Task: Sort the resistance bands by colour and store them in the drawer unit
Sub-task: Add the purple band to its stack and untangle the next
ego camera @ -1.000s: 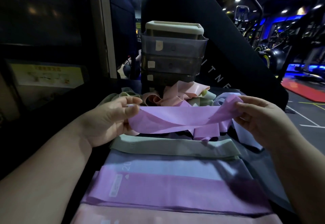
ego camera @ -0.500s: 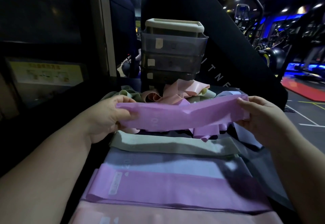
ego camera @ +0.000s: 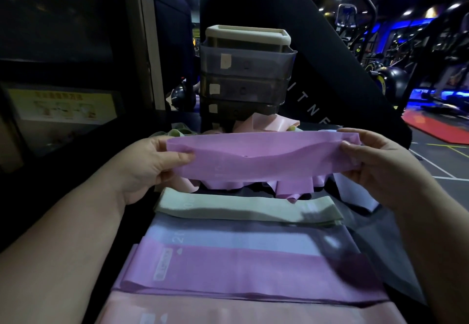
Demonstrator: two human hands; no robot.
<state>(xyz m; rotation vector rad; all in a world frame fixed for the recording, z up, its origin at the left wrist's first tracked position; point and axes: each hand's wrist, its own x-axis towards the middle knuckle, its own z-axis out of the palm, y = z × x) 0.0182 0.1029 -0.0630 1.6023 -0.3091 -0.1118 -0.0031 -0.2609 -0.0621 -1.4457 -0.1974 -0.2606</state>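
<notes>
We're in a gym.
We see exercise machines [ego camera: 348,17] under blue lights, a black-and-yellow ball [ego camera: 394,82], a red floor mat [ego camera: 444,130], painted floor lines [ego camera: 431,163], resistance bands [ego camera: 248,270] laid out.

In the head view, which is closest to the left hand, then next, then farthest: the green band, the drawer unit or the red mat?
1. Green band, lying flat just below the left hand.
2. Drawer unit, upright, farther back in the middle.
3. Red mat, on the floor far to the right.
</notes>
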